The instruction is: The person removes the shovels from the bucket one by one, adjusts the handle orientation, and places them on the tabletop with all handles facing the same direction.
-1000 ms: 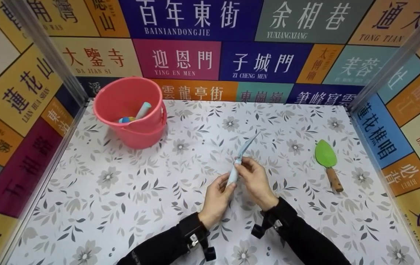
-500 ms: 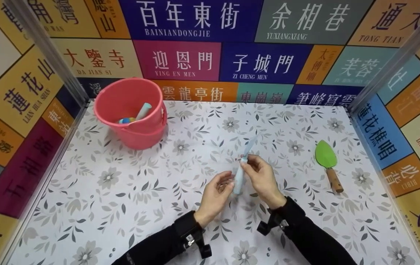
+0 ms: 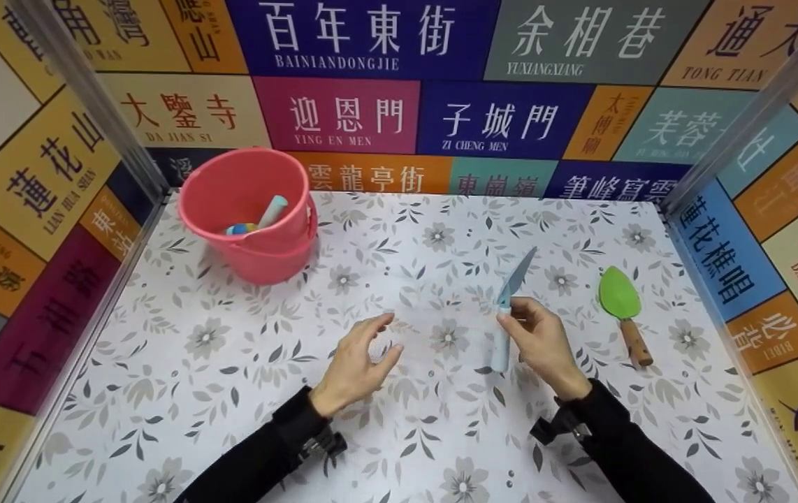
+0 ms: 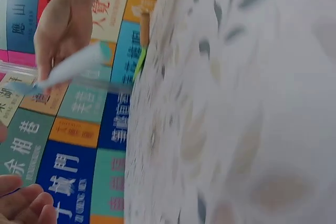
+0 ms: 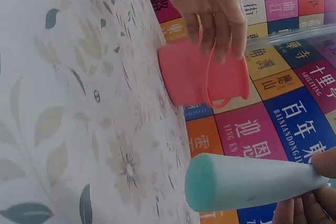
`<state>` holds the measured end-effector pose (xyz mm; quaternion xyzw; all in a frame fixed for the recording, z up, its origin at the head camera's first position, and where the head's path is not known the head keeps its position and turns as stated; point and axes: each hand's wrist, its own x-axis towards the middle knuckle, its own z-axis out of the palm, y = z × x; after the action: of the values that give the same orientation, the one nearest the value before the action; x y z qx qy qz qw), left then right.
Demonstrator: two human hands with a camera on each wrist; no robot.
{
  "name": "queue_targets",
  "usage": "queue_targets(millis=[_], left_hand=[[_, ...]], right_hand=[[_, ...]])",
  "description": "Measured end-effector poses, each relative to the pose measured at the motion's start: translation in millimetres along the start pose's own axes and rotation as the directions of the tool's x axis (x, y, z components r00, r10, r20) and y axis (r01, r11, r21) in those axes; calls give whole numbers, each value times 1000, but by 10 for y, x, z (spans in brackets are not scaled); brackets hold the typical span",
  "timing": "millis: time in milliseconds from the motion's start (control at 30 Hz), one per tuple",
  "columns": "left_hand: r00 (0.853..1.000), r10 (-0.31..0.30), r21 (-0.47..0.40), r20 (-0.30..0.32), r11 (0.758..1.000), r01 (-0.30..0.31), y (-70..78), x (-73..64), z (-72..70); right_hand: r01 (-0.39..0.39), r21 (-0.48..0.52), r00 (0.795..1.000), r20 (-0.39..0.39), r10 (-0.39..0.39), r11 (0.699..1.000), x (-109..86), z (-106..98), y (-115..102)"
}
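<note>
Right hand has its grip pinched on a slim pale-blue trowel, well right of the round pink plastic bucket; left hand sits closer, grip apart.

Black long sleeves cover both forearms: the left sleeve and the right sleeve are plain, matt and fairly close-fitting, with a few soft creases. Seen from the left wrist, the fabric looks closer to dark navy. Around each wrist sits a wide black band, the left wristband and the right wristband, blending into the sleeve. A small silvery metal fitting catches light beside the right band, next to a blocky black module. Both the left grip and the right grip are bare
</note>
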<state>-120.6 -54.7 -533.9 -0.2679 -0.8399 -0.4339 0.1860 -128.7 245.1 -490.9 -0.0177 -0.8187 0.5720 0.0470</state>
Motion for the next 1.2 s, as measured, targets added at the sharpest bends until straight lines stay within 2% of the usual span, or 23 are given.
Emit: queue_targets(millis=[100, 267, 500, 700, 900, 1100, 1200], left_hand=[[998, 65, 144, 27, 987, -68, -111, -30, -156], [990, 120, 354, 75, 925, -139, -283, -112, -390], [992, 76, 506, 98, 855, -115, -509, -194, -727], [995, 60, 565, 81, 820, -96, -676, -282, -941], [996, 68, 588, 59, 804, -89, -770, -374, -1051], [997, 54, 575, 47, 815, -71, -814, -422, -1115], [998, 40, 560, 44, 827, -58, -818, -442, -1121]], right_hand=[[-21, -49, 1000, -8, 21, 999, -18, -148, 40], [-57, -102, 998, -27, 54, 993, -50, -388, 115], [-102, -143, 991, -105, 87, 984, -84, -646, 259], [-156, -196, 982, -137, 130, 968, -90, -842, 335], [-200, -292, 975, -155, 160, 935, -37, -1065, 312], [-216, -351, 974, -136, 179, 911, 116, -1227, 364], [-237, -344, 971, -123, 206, 909, 225, -1268, 415]])
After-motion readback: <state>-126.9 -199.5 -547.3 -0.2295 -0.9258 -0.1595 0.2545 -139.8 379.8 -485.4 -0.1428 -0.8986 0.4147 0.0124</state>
